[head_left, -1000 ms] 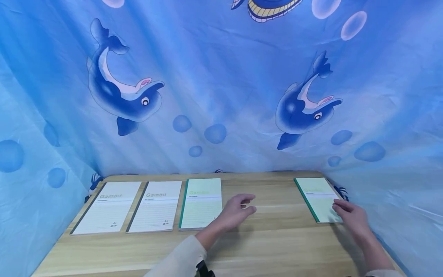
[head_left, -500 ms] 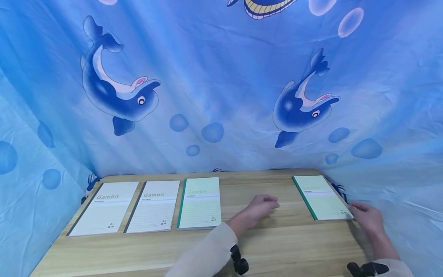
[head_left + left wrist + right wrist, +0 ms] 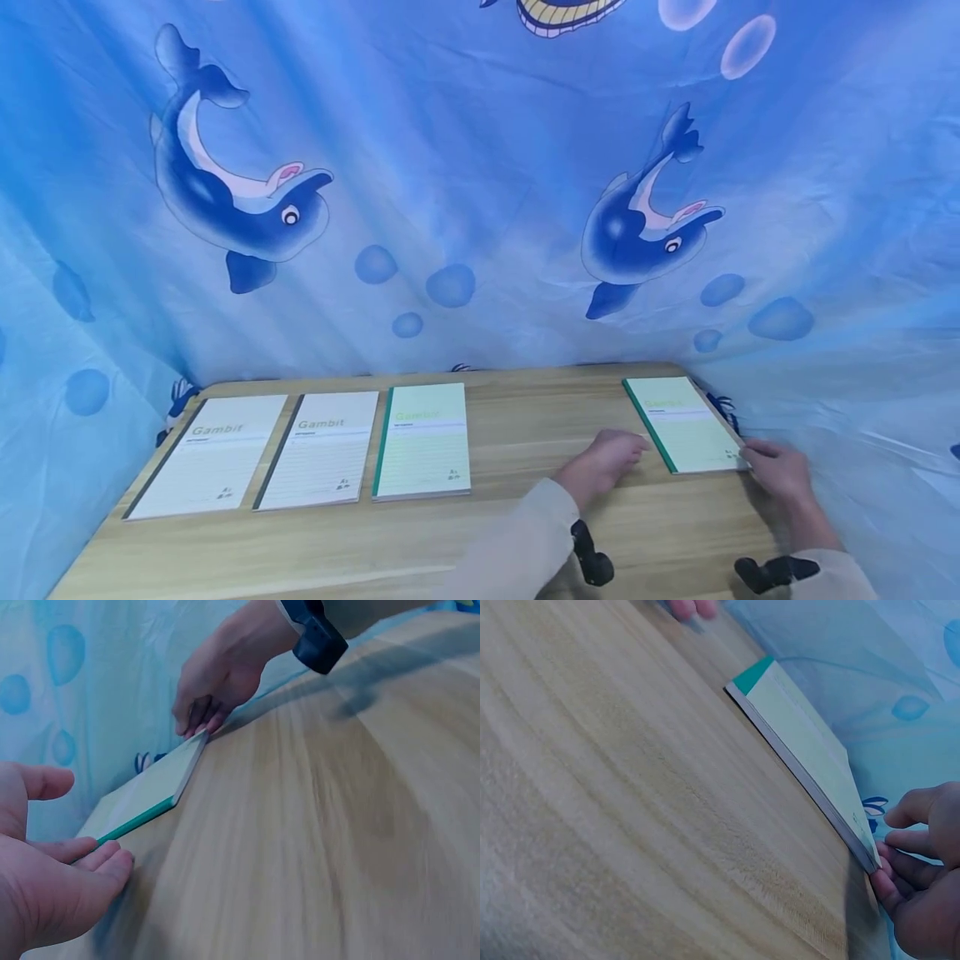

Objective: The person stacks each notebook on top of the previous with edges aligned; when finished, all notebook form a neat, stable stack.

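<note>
A pale green notebook (image 3: 678, 425) with a dark green spine lies flat at the right of the wooden table, "Gambit" printed on its cover. Fingertips of my right hand (image 3: 776, 475) touch its near right corner, the topmost digit standing apart from the cover in the right wrist view. My left hand (image 3: 607, 458) is beside the spine, fingers extended and thumb spread in the left wrist view. Whether its fingertips touch the spine is hard to tell. To the left lie another green notebook (image 3: 422, 446) and two white notebooks with dark spines, one middle (image 3: 318, 454), one leftmost (image 3: 206, 458).
The wooden table (image 3: 540, 408) runs back to a blue curtain (image 3: 510, 208) printed with dolphins and bubbles. The curtain also hangs close along both sides. Black wrist devices (image 3: 592, 554) sit on both sleeves.
My left hand has moved right, from near the third notebook to the rightmost notebook's spine. My right hand has shifted from over that notebook's cover to its near right corner.
</note>
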`<state>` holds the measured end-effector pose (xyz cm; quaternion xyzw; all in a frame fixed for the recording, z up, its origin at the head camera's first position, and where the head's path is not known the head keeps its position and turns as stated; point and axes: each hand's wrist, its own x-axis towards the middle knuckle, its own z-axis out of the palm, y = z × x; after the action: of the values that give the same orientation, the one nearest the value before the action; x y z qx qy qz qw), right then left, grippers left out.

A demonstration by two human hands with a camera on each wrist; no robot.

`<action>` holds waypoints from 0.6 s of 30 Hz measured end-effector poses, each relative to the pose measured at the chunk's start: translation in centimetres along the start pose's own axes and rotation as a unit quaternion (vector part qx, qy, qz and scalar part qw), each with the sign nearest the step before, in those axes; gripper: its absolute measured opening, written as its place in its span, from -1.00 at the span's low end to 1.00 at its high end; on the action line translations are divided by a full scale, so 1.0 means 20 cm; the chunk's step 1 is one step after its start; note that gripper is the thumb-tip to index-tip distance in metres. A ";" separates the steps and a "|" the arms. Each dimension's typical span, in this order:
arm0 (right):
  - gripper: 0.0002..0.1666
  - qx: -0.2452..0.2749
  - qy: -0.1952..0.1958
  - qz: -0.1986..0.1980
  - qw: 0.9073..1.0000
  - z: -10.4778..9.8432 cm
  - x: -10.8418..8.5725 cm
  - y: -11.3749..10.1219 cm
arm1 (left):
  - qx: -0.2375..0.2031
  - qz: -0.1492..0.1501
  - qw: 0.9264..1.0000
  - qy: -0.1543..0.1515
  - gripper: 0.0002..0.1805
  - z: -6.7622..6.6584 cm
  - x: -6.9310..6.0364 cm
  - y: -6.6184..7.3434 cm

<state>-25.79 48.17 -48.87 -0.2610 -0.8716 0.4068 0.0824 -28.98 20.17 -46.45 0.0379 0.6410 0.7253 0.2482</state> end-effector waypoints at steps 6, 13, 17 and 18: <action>-0.35 0.009 -0.009 -0.005 1.000 0.01 -0.01 0.00 | -0.034 -0.022 0.999 -0.001 -0.86 0.09 0.02 -0.03; -0.33 0.009 -0.030 -0.021 0.999 0.00 -0.02 0.00 | -0.085 -0.036 0.996 0.002 -0.63 0.14 0.05 -0.06; -0.30 0.015 -0.034 -0.013 0.999 0.00 -0.02 -0.01 | -0.105 -0.042 0.993 0.023 -0.60 0.16 0.07 -0.08; -0.30 0.017 -0.034 -0.010 0.999 0.00 -0.02 -0.01 | -0.107 -0.041 0.993 0.028 -0.62 0.17 0.08 -0.08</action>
<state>-25.52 47.81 -48.74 -0.2368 -0.8693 0.4294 0.0615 -28.56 23.92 -47.79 -0.0352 0.5674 0.7797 0.2625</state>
